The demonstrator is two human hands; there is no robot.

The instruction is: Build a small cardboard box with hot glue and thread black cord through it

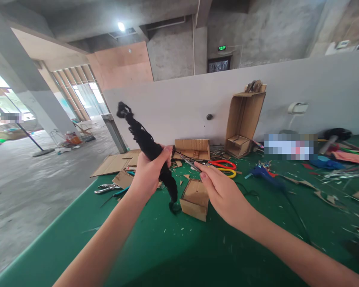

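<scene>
My left hand (151, 169) is closed around a long black fabric-like bundle (148, 143), which slants from upper left to lower right with a loop at its top. To its right, my right hand (211, 177) grips a thin metal tool (192, 163) whose tip points at the bundle. A dark strand runs between the bundle and the tool's tip. Whether the tip touches the strand is too small to tell. A small cardboard box (194, 199) sits on the green table just below my hands.
Behind my hands lie scissors with red and yellow handles (224, 164) and an open cardboard tray (193, 149). Pliers (107, 188) rest at the left. A tall cardboard box (245, 123) stands against the white partition (173, 107). Scraps and a blue item (265, 175) litter the right.
</scene>
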